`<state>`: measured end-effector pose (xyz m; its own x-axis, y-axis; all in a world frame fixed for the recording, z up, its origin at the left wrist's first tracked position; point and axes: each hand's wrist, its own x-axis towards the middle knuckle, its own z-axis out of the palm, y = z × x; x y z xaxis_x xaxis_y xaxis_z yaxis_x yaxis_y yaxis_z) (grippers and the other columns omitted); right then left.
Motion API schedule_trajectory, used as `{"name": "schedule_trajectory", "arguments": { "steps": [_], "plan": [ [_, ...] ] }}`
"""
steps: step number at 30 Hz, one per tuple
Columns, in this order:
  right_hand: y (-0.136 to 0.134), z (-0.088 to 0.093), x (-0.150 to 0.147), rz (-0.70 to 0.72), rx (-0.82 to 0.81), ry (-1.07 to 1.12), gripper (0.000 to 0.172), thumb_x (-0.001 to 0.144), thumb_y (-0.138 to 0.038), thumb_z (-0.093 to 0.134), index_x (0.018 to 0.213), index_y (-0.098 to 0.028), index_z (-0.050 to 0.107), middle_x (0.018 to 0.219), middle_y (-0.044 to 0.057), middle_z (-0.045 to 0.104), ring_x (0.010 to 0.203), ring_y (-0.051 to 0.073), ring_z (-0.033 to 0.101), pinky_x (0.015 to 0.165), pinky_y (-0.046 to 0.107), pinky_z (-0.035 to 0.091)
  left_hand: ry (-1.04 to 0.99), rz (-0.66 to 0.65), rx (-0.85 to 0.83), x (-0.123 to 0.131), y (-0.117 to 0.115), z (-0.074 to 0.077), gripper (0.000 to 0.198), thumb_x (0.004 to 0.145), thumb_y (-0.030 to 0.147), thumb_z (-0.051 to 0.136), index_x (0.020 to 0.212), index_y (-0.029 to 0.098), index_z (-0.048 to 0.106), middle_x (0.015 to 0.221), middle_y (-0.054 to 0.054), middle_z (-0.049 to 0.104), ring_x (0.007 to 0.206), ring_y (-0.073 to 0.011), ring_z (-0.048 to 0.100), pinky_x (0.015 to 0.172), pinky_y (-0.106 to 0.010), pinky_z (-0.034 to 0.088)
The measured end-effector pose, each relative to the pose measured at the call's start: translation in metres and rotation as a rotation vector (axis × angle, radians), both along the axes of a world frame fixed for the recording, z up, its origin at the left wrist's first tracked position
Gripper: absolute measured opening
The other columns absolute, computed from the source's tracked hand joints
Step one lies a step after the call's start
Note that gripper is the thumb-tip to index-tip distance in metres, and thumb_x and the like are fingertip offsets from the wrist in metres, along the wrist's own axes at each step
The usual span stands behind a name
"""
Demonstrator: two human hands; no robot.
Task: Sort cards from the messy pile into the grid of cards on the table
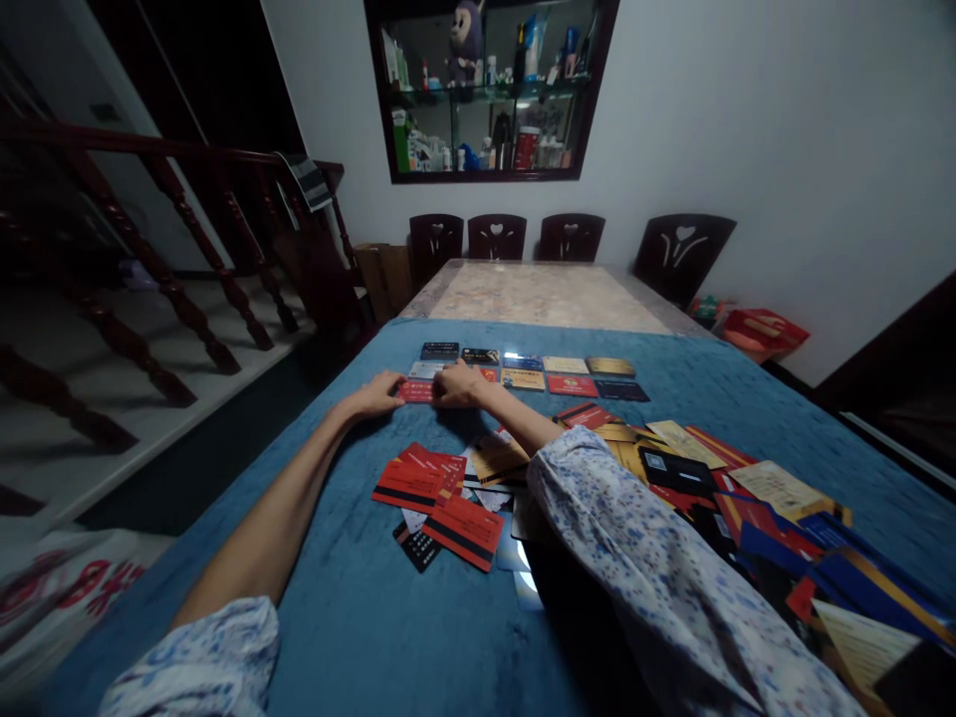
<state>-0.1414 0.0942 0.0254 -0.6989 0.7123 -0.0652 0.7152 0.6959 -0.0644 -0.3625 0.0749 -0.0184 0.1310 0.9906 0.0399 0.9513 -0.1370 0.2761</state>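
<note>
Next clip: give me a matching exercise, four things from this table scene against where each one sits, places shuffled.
1 red card
2 loose card pile
3 chairs
4 glass cabinet

a on the wall
b at the far end of the table
c touched by left hand and right hand
d on the blue cloth beside the right sleeve

Pairs: 1-c, 2-d, 3-b, 4-a

Table [538,294], blue cloth [351,617], seemingly plastic cards [467,530].

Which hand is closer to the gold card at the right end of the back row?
Right. The right hand rests on the rows' left part, several cards short of the gold card; the left hand lies even farther left, touching the outer end of the red card.
</note>
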Motion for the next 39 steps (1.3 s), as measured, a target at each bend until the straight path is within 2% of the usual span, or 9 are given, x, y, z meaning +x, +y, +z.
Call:
{"name": "schedule_trajectory", "arguments": {
  "steps": [6, 11, 15, 20, 23, 27, 30, 34, 39],
  "plan": [
    [-0.001, 0.002, 0.000, -0.003, 0.020, -0.019, 0.037, 0.083, -0.036, 0.058, 0.114, -0.020, 0.070, 0.131, 0.015, 0.062, 0.124, 0.036, 0.048, 0.093, 0.051, 0.048, -0.061, -0.040, -0.035, 0.000, 0.003, -0.001, 0.051, 0.067, 0.024, 0.055, 0.114, 0.009, 0.063, 0.108, -0.010, 0.067, 0.097, -0.0241, 0.061, 0.090, -0.034, 0.049],
    [-0.002, 0.003, 0.001, 0.010, 0.032, -0.029, 0.035, 0.084, -0.038, 0.059, 0.113, -0.022, 0.071, 0.131, 0.014, 0.063, 0.123, 0.035, 0.049, 0.096, 0.053, 0.046, -0.091, -0.045, 0.004, 0.001, 0.002, -0.002, 0.045, 0.065, 0.024, 0.055, 0.106, 0.010, 0.065, 0.097, -0.007, 0.068, 0.089, -0.0231, 0.060, 0.085, -0.034, 0.050],
    [-0.002, 0.004, 0.002, 0.029, 0.048, -0.048, 0.036, 0.083, -0.040, 0.062, 0.113, -0.022, 0.071, 0.131, 0.014, 0.063, 0.125, 0.036, 0.048, 0.098, 0.054, 0.044, -0.116, -0.007, 0.044, 0.002, -0.003, 0.000, 0.045, 0.063, 0.026, 0.059, 0.105, 0.012, 0.066, 0.099, -0.007, 0.068, 0.093, -0.0259, 0.062, 0.088, -0.037, 0.051],
    [-0.005, 0.008, 0.009, 0.043, 0.105, -0.049, 0.038, 0.086, -0.040, 0.059, 0.116, -0.019, 0.070, 0.131, 0.016, 0.061, 0.124, 0.035, 0.048, 0.097, 0.053, 0.044, -0.148, -0.038, 0.042, 0.003, -0.010, 0.002, 0.042, 0.062, 0.024, 0.062, 0.102, 0.013, 0.065, 0.100, -0.008, 0.068, 0.093, -0.0268, 0.062, 0.090, -0.040, 0.051],
    [-0.009, 0.012, 0.018, 0.037, 0.135, -0.027, 0.038, 0.089, -0.039, 0.053, 0.118, -0.019, 0.069, 0.129, 0.016, 0.062, 0.123, 0.034, 0.047, 0.096, 0.051, 0.043, -0.073, 0.036, 0.070, 0.006, -0.018, 0.003, 0.043, 0.065, 0.024, 0.064, 0.107, 0.013, 0.064, 0.107, -0.011, 0.067, 0.100, -0.0287, 0.060, 0.094, -0.043, 0.050],
    [-0.011, 0.015, 0.033, 0.031, 0.155, -0.009, 0.037, 0.087, -0.040, 0.058, 0.117, -0.022, 0.070, 0.128, 0.014, 0.063, 0.123, 0.034, 0.047, 0.095, 0.049, 0.042, 0.036, 0.134, 0.076, 0.017, -0.033, 0.006, 0.047, 0.077, 0.025, 0.057, 0.122, 0.011, 0.059, 0.120, -0.015, 0.062, 0.111, -0.0301, 0.058, 0.097, -0.046, 0.047],
    [-0.014, 0.016, 0.046, 0.044, 0.172, 0.012, 0.036, 0.087, -0.043, 0.060, 0.114, -0.022, 0.072, 0.126, 0.014, 0.065, 0.121, 0.033, 0.048, 0.093, 0.045, 0.041, 0.078, 0.152, 0.092, 0.029, -0.046, 0.009, 0.043, 0.082, 0.025, 0.051, 0.124, 0.015, 0.059, 0.124, -0.015, 0.061, 0.118, -0.0318, 0.055, 0.098, -0.048, 0.045],
    [-0.023, 0.015, 0.063, 0.047, 0.212, 0.045, 0.023, 0.090, -0.027, 0.055, 0.101, -0.020, 0.074, 0.114, 0.012, 0.070, 0.113, 0.029, 0.051, 0.087, 0.039, 0.038, 0.068, 0.133, 0.138, 0.047, -0.060, 0.013, 0.043, 0.084, 0.022, 0.049, 0.125, 0.014, 0.061, 0.123, -0.017, 0.061, 0.120, -0.0331, 0.055, 0.098, -0.049, 0.043],
    [-0.038, 0.013, 0.087, 0.055, 0.238, 0.069, 0.023, 0.090, -0.019, 0.051, 0.092, -0.018, 0.074, 0.106, 0.012, 0.072, 0.107, 0.028, 0.051, 0.079, 0.035, 0.035, 0.054, 0.112, 0.215, 0.075, -0.075, 0.016, 0.038, 0.085, 0.020, 0.050, 0.119, 0.015, 0.065, 0.122, -0.015, 0.063, 0.118, -0.0322, 0.055, 0.097, -0.048, 0.042]
  ]
}}
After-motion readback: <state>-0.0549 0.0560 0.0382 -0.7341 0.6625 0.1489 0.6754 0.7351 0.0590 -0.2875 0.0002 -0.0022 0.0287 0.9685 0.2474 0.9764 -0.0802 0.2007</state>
